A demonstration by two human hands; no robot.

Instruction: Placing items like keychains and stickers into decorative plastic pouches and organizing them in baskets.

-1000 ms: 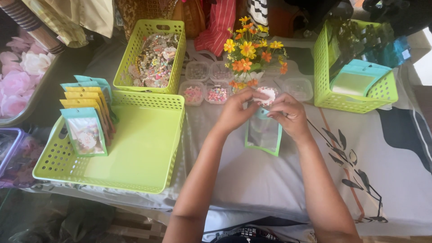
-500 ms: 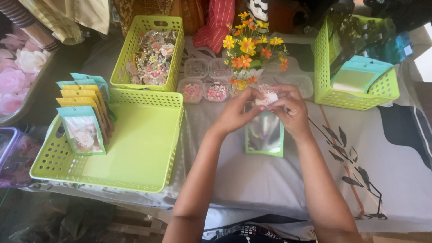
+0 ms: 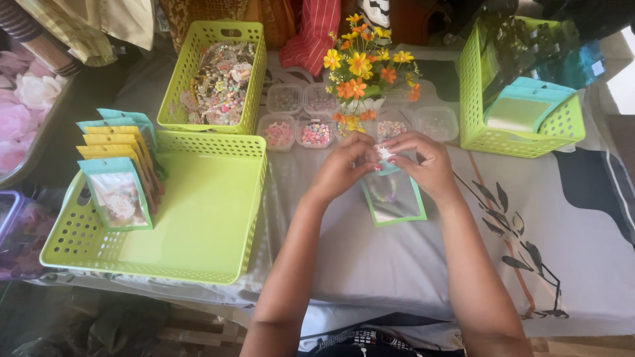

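Observation:
Both my hands meet over the middle of the table at the top of a small green-edged clear pouch (image 3: pixel 393 198). My left hand (image 3: pixel 344 166) pinches the pouch's upper left corner. My right hand (image 3: pixel 423 162) grips its upper right edge, with a small pale item (image 3: pixel 383 153) between the fingertips of both hands. The pouch hangs from my fingers with its lower end against the grey cloth.
A wide lime basket (image 3: pixel 211 218) at left holds a row of upright filled pouches (image 3: pixel 118 178). A deeper lime basket (image 3: pixel 218 82) of trinkets stands behind it. Small clear bead tubs (image 3: pixel 297 132), a flower pot (image 3: pixel 364 73) and a right-hand basket (image 3: pixel 522 112) of teal pouches line the back.
The pouch has dropped a little lower and nearer to me while both hands keep their grip at its top.

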